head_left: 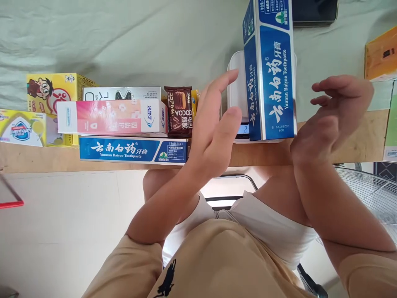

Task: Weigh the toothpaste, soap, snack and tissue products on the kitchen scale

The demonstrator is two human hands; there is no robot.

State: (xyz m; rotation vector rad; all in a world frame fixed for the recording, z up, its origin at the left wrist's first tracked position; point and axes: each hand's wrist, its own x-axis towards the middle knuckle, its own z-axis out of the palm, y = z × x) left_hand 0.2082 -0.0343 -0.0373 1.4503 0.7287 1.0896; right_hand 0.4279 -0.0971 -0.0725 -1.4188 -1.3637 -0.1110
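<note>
A blue toothpaste box lies lengthwise across a white kitchen scale, whose small lit display shows at its near edge. My left hand is raised to the left of this box, fingers stretched and apart from it, holding nothing. On the other side, my right hand hovers with loosely curled, spread fingers, also without anything in it. Left of my left hand are a brown cocoa snack packet, a pink toothpaste box and another blue toothpaste box along the table edge.
Further left are a yellow cartoon box, a yellow soap box and a silver-grey box. A dark case sits at the back, an orange box at the right. A wire-grilled fan stands below the table edge.
</note>
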